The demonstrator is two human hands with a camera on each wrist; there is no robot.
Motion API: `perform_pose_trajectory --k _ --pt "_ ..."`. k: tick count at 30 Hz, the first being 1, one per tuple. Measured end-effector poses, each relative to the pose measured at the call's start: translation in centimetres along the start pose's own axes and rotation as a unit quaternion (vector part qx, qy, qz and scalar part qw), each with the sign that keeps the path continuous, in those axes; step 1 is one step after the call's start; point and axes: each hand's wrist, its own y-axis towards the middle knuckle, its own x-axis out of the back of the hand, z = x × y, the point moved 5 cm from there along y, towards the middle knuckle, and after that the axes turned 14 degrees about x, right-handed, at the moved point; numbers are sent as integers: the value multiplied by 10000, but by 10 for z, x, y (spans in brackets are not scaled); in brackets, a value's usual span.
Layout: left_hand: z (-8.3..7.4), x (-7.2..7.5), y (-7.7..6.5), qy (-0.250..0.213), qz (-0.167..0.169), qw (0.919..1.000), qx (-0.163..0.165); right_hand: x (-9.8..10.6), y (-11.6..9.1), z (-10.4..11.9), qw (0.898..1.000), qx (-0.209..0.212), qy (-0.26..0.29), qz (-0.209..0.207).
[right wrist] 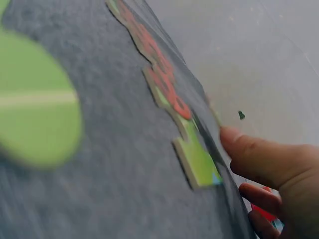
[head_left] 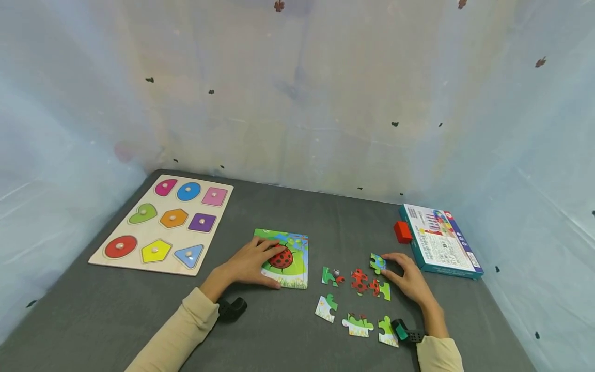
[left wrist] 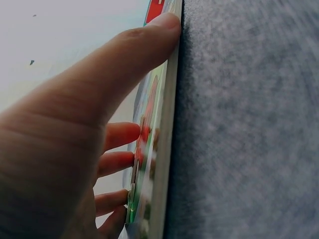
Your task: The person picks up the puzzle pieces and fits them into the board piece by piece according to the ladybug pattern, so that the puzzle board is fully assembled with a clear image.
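Note:
On the table lies a ladybug picture board (head_left: 298, 261), with my left hand (head_left: 251, 261) resting over its left side. The fingers spread across the ladybug, and the thumb (left wrist: 144, 42) lies along the board's near edge in the left wrist view. My right hand (head_left: 409, 279) pinches a blue and green puzzle piece (head_left: 377, 263) between thumb and fingertips; the right wrist view shows it nearly edge-on. Close to that hand are a red spotted piece (head_left: 359, 280) and a red and green piece (head_left: 385, 291). A green piece with part of a ladybug (head_left: 329, 276) lies farther left.
Nearer me lie a white and green corner piece (head_left: 326, 308), a grass piece (head_left: 358, 326) and another green piece (head_left: 387, 330). A wooden shape board (head_left: 211, 195) with knobbed pieces sits at left. At right are a red block (head_left: 403, 232) and a flat box (head_left: 441, 237).

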Motion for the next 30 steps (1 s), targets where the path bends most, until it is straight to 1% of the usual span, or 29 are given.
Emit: perform_pose_trajectory --k 4,9,14,19,22,26,30 --pt "0 3 0 5 -30 10000 2 0 11 8 9998 -155 129 -35" --pt "-2 4 0 72 16 10000 -4 -8 32 23 9987 -116 495 -106" --pt "-4 4 2 127 87 9998 92 -18 57 44 9963 181 829 -133" --pt "-8 7 5 199 18 9997 149 -29 81 68 9910 773 1075 -175" --pt "-9 8 7 242 -1 9995 181 -37 93 81 9866 1028 1258 -154" --pt "-9 7 8 307 -8 9992 254 -47 105 95 9832 1185 1386 -73" --pt "-8 5 9 279 -74 9992 277 -61 115 102 9839 1278 1249 61"
